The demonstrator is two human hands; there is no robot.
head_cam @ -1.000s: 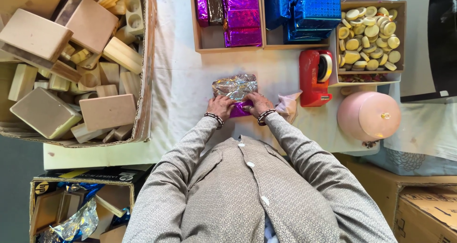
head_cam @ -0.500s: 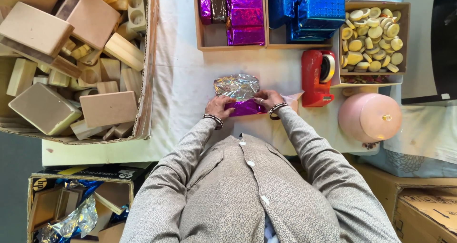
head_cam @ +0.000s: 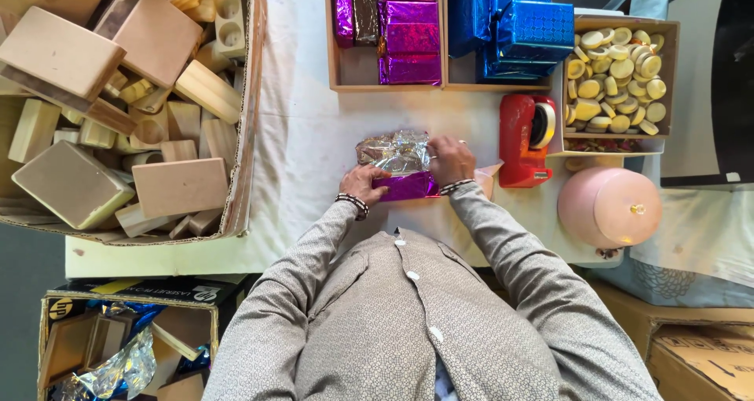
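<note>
Centrally, near the front edge of the white cloth-covered desk [head_cam: 306, 134], a block half wrapped in shiny purple foil with crinkled silver foil bunched on top [head_cam: 400, 165] is lying between the two hands. The left hand [head_cam: 363, 184] is pressing its fingers against the near left side of the parcel, and the right hand [head_cam: 451, 161] is lying curled over its right end, pinning the foil down; both are gripping the parcel rather than lying open.

Open cloth is showing to the left of the parcel and behind it, up to the wooden tray of purple foil-wrapped blocks [head_cam: 393, 32] at the far edge. On the right, room is tight: a red tape dispenser [head_cam: 525, 140] is standing just beside the right hand, with a pink domed lid with a gold knob [head_cam: 611, 206] near the desk's right front corner. Behind the dispenser, a stack of blue foil-wrapped boxes [head_cam: 518, 24] and a cardboard box of pale round wooden discs [head_cam: 620, 71] are sitting. A large cardboard box of plain wooden blocks [head_cam: 126, 102] is filling the left side, well apart from the hands.
</note>
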